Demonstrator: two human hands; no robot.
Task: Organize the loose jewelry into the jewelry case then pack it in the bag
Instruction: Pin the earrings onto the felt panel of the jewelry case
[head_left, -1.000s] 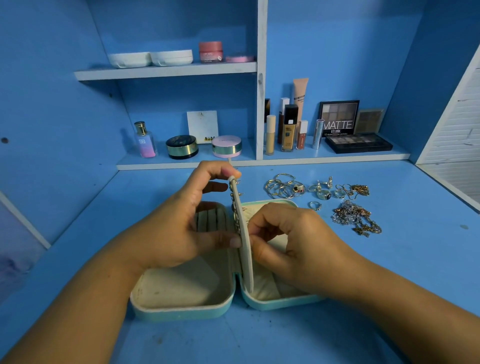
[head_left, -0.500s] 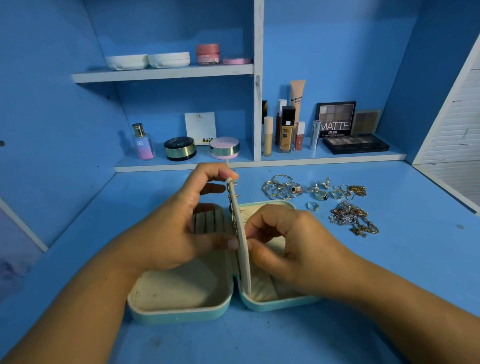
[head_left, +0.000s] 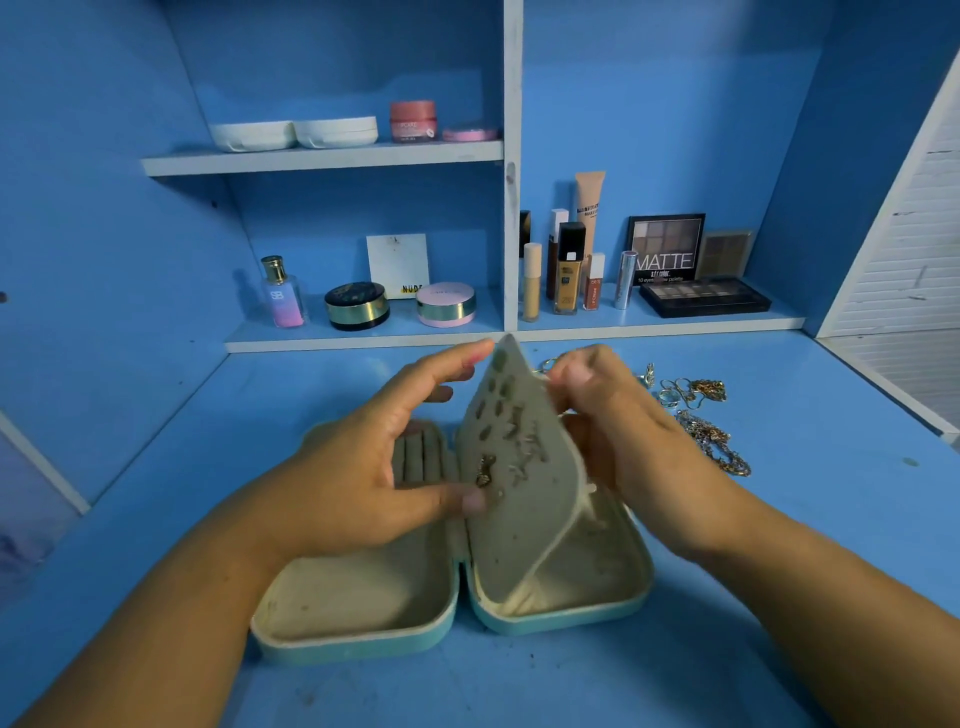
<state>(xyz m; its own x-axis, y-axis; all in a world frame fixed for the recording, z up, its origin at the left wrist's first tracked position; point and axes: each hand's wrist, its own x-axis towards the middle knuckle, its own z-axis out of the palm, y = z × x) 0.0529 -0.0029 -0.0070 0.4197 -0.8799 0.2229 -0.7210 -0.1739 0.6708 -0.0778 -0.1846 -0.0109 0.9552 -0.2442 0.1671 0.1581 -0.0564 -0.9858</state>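
My left hand (head_left: 358, 467) pinches the case's inner flap (head_left: 519, 457) — forefinger at its tip, thumb low on its face among small earrings. The open jewelry case (head_left: 363, 618) lies flat on the blue desk (head_left: 779, 545). My right hand (head_left: 618, 431) grips the flap's far edge — loose jewelry (head_left: 711, 441) heaped just beyond.

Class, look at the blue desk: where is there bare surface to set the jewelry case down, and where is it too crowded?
Bare desk lies left of the open jewelry case, toward the left wall, and along the front edge. More shows right of the right hand, past the loose jewelry. Crowded: the strip behind the case on the right, and the lower shelf of cosmetics.
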